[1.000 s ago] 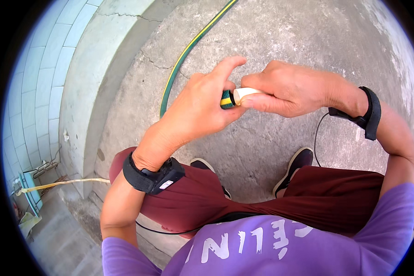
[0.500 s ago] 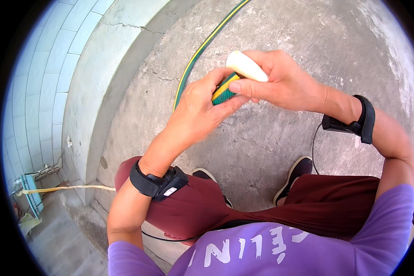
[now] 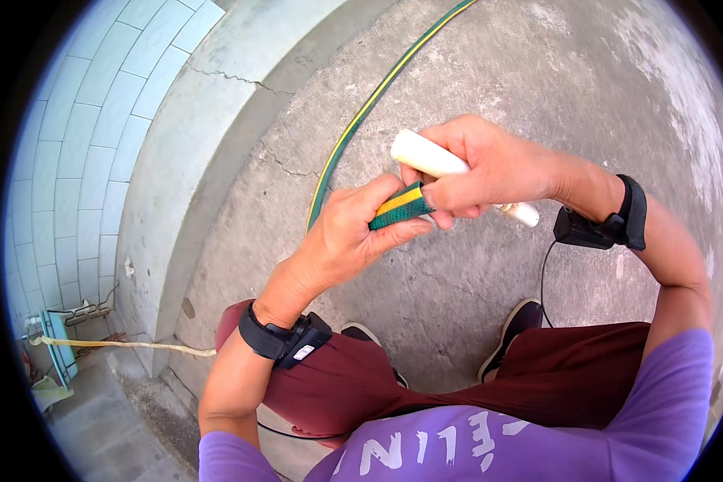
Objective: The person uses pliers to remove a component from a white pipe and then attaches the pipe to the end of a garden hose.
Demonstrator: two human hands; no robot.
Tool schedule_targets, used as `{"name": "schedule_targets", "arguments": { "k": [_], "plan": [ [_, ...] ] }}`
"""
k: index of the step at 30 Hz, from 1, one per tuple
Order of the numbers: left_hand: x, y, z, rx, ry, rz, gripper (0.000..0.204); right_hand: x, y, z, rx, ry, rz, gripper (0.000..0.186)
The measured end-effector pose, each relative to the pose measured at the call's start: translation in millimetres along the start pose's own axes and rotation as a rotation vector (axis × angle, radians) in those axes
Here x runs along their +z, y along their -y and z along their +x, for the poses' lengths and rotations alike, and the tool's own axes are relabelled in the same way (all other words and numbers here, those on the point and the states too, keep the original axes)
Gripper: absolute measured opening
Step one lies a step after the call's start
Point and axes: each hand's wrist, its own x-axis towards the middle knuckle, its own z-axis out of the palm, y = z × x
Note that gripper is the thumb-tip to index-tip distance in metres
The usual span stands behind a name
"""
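My left hand [image 3: 353, 225] is closed round the end of a green garden hose [image 3: 399, 207] with a yellow stripe. In my right hand [image 3: 490, 169] is a slim white rod-shaped piece [image 3: 427, 153]; one end points left over the hose and the other sticks out below the palm. The right thumb and fingertips meet at the hose's tip, so the very end of the hose is hidden. Whether the white piece touches the hose, I cannot tell. Both hands are in front of me, above the concrete floor.
More of the green hose curves across the concrete floor [image 3: 538, 88] to the far edge. On the left stand a cracked concrete ledge [image 3: 193, 136] and a pale tiled wall [image 3: 96, 104]. A yellowish thin tube [image 3: 136, 344] runs at lower left, by a light-blue object [image 3: 58, 345].
Both hands sit lower in the picture, nearer my body. The hose end lies flatter and points right. The white piece's lower end now shows beyond my right hand.
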Motion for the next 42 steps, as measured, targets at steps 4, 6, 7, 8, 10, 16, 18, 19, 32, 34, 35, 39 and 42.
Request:
{"name": "schedule_targets", "arguments": {
  "k": [4,6,7,8,10,16,18,19,32,34,35,39,42],
  "plan": [
    [5.9,8.2,-1.0,-0.009,0.035,0.039,0.036,-0.4,-13.7,6.7,-0.241,0.035,-0.268,0.014],
    [9.0,13.2,-0.6,-0.007,-0.018,0.036,0.038,6.2,-8.6,5.9,-0.245,-0.154,-0.346,0.01],
    [9.0,14.3,-0.2,-0.005,-0.069,0.036,0.04,7.9,-7.8,7.7,-0.247,-0.152,-0.347,0.01],
    [7.7,13.7,0.4,-0.006,-0.071,0.038,0.04,9.5,-7.4,9.6,-0.205,-0.162,-0.295,0.009],
    [5.6,12.0,2.2,-0.043,-0.008,0.107,0.045,9.2,-8.2,10.5,-0.161,-0.171,-0.239,0.008],
    [9.6,7.3,0.1,-0.009,-0.209,0.239,0.035,10.3,-8.6,11.5,0.123,-0.046,0.005,0.011],
    [4.4,15.9,7.2,0.143,-0.312,0.351,0.031,6.8,-14.0,17.1,0.03,-0.062,0.096,0.012],
    [1.8,14.7,5.5,0.217,-0.362,0.41,0.03,7.7,-13.3,17.7,0.025,-0.055,0.096,0.012],
    [5.9,-52.2,-64.1,-0.405,-0.339,0.539,0.039,50.5,-9.6,30.8,0.055,0.222,0.142,0.015],
    [6.5,-56.1,-70.1,-0.437,-0.363,0.386,0.036,55.4,-9.3,31.7,0.035,0.227,0.136,0.014],
    [5.6,-57.5,-71.9,-0.444,-0.362,0.388,0.036,57.7,-8.3,32.3,0.035,0.219,0.087,0.013],
    [8.4,-60.7,-81.1,-0.52,-0.31,0.227,0.027,69.4,-12.3,29.4,-0.017,0.186,-0.021,0.008],
    [10.2,-61.8,-84.8,-0.517,-0.277,0.127,0.02,72.6,-20.8,27.7,-0.033,0.188,-0.114,0.006]
  ]
}}
